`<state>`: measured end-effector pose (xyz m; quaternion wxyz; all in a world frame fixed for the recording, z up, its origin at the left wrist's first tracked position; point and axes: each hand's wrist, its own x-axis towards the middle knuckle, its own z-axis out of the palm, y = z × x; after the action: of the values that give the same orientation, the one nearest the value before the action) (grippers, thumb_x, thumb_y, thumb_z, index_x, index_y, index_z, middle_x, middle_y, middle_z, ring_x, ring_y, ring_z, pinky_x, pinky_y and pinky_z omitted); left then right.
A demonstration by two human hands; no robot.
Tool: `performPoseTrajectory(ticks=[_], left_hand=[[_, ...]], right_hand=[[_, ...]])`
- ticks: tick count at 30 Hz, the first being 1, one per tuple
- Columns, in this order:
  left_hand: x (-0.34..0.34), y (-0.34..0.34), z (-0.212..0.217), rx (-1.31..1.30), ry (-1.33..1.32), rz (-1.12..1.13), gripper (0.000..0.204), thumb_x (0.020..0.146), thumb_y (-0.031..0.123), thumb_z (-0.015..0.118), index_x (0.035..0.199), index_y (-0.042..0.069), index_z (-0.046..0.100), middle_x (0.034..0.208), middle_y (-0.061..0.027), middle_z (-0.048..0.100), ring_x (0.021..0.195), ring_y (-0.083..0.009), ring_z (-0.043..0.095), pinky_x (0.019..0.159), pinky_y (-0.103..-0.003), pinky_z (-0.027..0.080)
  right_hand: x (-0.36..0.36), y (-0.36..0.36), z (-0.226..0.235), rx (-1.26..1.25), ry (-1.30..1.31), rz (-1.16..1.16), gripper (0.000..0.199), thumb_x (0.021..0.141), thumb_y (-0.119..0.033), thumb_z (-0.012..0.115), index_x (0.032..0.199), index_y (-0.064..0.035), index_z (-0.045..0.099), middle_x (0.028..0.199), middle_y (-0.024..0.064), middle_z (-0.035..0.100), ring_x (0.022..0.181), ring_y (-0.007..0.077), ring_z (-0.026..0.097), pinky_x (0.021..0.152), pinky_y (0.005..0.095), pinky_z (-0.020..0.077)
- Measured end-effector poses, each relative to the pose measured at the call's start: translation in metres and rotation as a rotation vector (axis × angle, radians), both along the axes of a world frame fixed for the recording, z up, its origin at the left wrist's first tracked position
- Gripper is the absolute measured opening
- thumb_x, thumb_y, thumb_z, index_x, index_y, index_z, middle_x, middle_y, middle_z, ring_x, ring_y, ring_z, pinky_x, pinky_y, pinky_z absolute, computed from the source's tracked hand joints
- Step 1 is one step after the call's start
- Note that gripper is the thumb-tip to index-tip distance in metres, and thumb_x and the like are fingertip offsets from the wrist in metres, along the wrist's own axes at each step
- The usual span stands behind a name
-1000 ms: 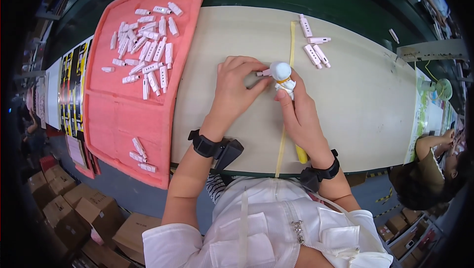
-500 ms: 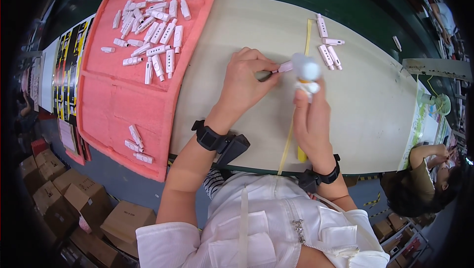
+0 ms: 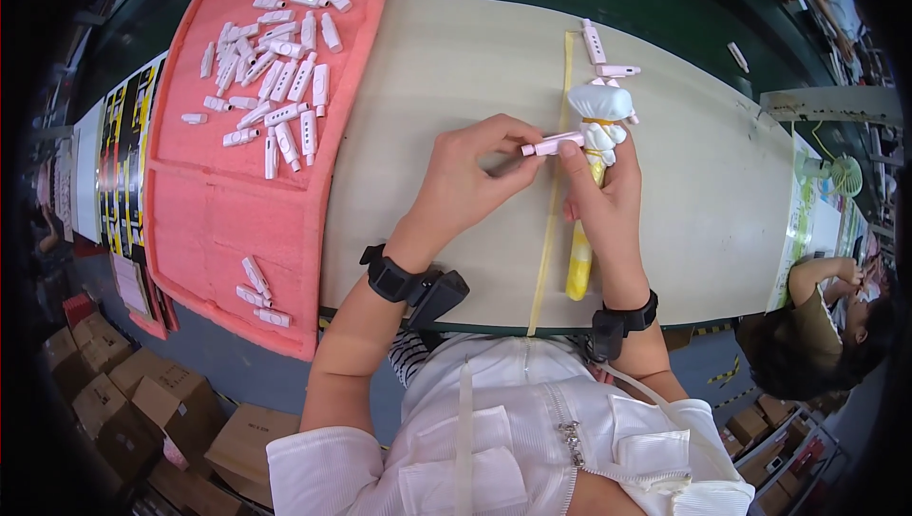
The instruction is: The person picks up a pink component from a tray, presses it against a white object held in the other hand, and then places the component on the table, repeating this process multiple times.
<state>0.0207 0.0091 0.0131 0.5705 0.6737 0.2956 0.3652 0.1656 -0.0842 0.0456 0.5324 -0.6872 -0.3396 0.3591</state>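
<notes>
Near edge of desk [image 3: 427, 69]: both forearms come in over it, a dark band on each wrist. Right hand [image 3: 608, 198] is closed around a yellow stick tool [image 3: 578, 259]; its shaft runs near to far under the palm, and its far end is wrapped in white cloth [image 3: 600, 103] that sticks out past the fingers. Left hand [image 3: 470, 174] pinches a small pinkish-white plastic piece [image 3: 551, 145] between thumb and fingertips. Long axis of the piece lies left to right, roughly crosswise to the stick. Its right end sits at the right thumb, just below the cloth head, touching or nearly so; cannot tell which. The left hand is the one carrying it.

Farther out: two like pieces [image 3: 603, 55] lie beside a yellow strip [image 3: 556, 183] on the desk. Left, a pink foam tray [image 3: 228, 221] holds many more pieces [image 3: 275, 88].
</notes>
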Motion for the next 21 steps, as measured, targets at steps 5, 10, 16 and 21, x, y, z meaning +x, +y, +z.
performPoseTrajectory(ticks=[5, 10, 16, 21], left_hand=[[0.007, -0.004, 0.001, -0.504, -0.247, -0.116, 0.014, 0.092, -0.002, 0.074, 0.105, -0.007, 0.074, 0.109, -0.0142, 0.075, 0.102, -0.0161, 0.072, 0.09, -0.028, 0.059], [0.005, -0.002, -0.006, -0.471, -0.204, -0.12, 0.025, 0.092, -0.002, 0.074, 0.116, -0.009, 0.071, 0.11, -0.0149, 0.074, 0.1, -0.0171, 0.073, 0.088, -0.027, 0.06], [0.003, -0.006, 0.001, -0.359, -0.165, -0.097, 0.025, 0.093, 0.002, 0.074, 0.116, -0.005, 0.073, 0.104, -0.0129, 0.077, 0.094, -0.0124, 0.073, 0.08, -0.024, 0.06], [-0.011, 0.003, -0.001, 0.003, 0.03, 0.098, 0.023, 0.097, 0.01, 0.072, 0.114, -0.005, 0.073, 0.1, -0.0123, 0.076, 0.086, -0.0126, 0.072, 0.073, -0.027, 0.06]], right_hand=[[-0.003, 0.001, 0.001, 0.11, 0.033, -0.02, 0.039, 0.102, -0.018, 0.066, 0.133, -0.0043, 0.048, 0.092, 0.0021, 0.061, 0.056, 0.0039, 0.052, 0.044, 0.0206, 0.0408], [-0.001, 0.001, -0.002, 0.142, -0.022, 0.016, 0.042, 0.101, -0.018, 0.066, 0.136, -0.0044, 0.046, 0.094, 0.0022, 0.061, 0.057, 0.0039, 0.052, 0.044, 0.0202, 0.0412], [0.002, 0.001, -0.016, 0.187, -0.169, 0.021, 0.044, 0.101, -0.018, 0.067, 0.138, -0.0043, 0.046, 0.093, 0.002, 0.061, 0.058, 0.0041, 0.052, 0.045, 0.0201, 0.0415], [0.0, 0.002, 0.0, 0.117, -0.014, 0.015, 0.046, 0.101, -0.018, 0.068, 0.139, -0.0042, 0.046, 0.095, 0.0018, 0.062, 0.06, 0.0038, 0.053, 0.046, 0.0195, 0.0423]])
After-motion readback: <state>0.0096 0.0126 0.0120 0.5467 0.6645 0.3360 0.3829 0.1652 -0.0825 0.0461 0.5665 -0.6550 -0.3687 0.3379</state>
